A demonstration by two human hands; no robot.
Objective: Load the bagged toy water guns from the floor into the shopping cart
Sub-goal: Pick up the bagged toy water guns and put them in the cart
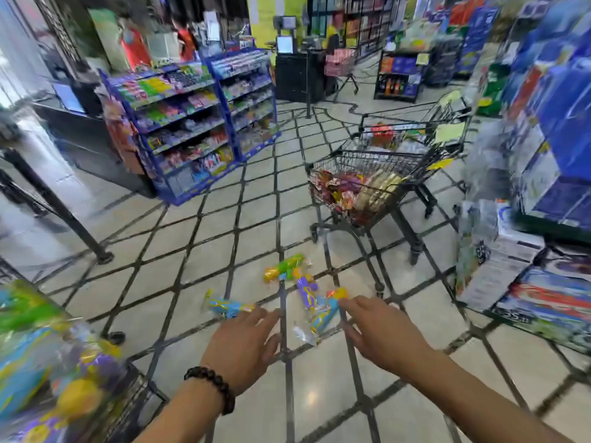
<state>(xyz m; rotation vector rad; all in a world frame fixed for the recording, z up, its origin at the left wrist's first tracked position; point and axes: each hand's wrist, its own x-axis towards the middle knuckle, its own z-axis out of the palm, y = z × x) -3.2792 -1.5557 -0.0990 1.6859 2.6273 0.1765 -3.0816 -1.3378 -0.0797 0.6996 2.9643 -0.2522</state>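
Water guns (287, 270) in bags lie scattered on floor (192, 251), cart (367, 174) well apart. My left hand (243, 346), right hand (380, 334) hover, fingers spread, holding nothing. Slippery bags could slide from a loose grab.

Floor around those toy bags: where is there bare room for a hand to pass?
Bare tile lies between the blue candy shelves and the bagged water guns. More lies near the camera, between the left hand and right hand. It is crowded where the guns cluster just before the shopping cart, and along the stacked boxes on the right.
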